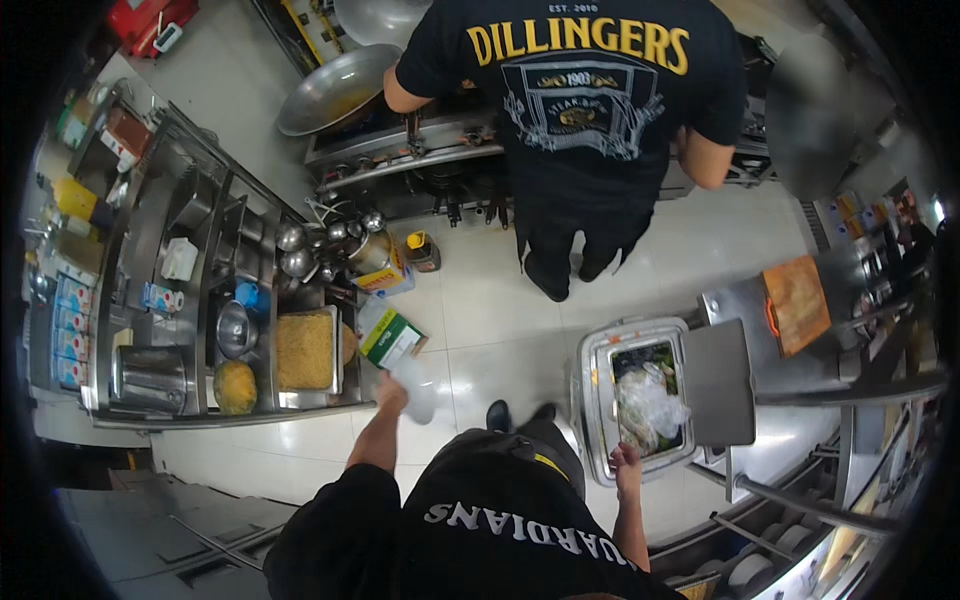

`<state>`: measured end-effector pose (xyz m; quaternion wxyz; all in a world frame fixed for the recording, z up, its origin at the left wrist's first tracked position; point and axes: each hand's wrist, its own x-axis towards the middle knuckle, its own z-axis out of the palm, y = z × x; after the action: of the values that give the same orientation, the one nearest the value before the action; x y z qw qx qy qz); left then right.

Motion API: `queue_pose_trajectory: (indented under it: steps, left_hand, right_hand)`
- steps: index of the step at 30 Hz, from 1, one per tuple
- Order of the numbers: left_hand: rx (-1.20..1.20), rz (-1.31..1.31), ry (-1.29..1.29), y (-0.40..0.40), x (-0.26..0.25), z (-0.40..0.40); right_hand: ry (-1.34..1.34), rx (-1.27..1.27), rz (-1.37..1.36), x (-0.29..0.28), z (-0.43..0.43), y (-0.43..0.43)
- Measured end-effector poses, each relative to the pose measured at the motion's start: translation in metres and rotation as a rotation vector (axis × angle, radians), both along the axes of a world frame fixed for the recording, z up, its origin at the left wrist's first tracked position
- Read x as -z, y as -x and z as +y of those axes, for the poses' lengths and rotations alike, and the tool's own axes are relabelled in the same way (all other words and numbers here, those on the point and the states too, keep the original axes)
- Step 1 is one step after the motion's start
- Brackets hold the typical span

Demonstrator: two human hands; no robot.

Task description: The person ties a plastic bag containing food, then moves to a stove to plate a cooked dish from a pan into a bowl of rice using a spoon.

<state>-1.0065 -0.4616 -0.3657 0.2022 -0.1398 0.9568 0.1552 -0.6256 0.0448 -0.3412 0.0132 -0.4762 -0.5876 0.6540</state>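
My left hand (391, 391) is closed on a blurred, translucent plastic item (414, 391) that hangs over the floor tiles. Its exact kind cannot be made out. Just beyond that hand is a green-and-white printed package (390, 341), beside the steel shelving. My right hand (625, 459) is over the near rim of a grey waste bin (592, 420), fingers partly bent, with nothing seen in it. Whether it touches the rim is unclear. Crumpled clear plastic (649, 405) and green scraps fill the bin, and its grey lid (718, 382) is swung out to the right.
A co-worker (585, 150) in black faces a stove with a large wok (341, 90). Steel shelving (247, 411) at left bears a tray of yellow crumbs (306, 351). A yellow-capped bottle (423, 252) stands on the floor. At right, a wooden cutting board (799, 304) lies on a steel counter.
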Motion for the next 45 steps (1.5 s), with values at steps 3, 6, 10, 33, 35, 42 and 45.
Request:
queue_pose_trajectory:
  steps: [3,6,10,33,35,42,45]
  left_hand:
    - [-0.413,-0.027,0.107,0.01,-0.027,-0.049]
    - [-0.441,0.039,0.034,0.024,-0.061,-0.055]
    - [-0.507,0.536,-0.264,0.03,-0.055,-0.101]
    - [-0.159,-0.206,-0.275,0.291,0.067,-0.141]
    - [-0.019,-0.158,-0.3,0.327,0.084,-0.159]
    - [0.344,0.02,-0.267,0.445,0.021,-0.088]
    - [0.171,0.053,-0.242,0.416,0.011,-0.106]
  right_hand:
    - [-0.076,-0.054,0.003,-0.014,0.022,0.063]
    - [-0.099,-0.21,-0.007,-0.01,0.048,0.16]
    - [-0.311,-0.657,0.281,-0.01,0.037,0.358]
    - [-0.321,-0.607,1.253,-0.413,-0.29,0.972]
    - [-0.288,-0.316,1.276,-0.45,-0.299,1.042]
    - [-0.444,0.401,0.929,-0.507,-0.177,1.336]
    - [-0.678,0.027,0.592,-0.534,-0.112,1.344]
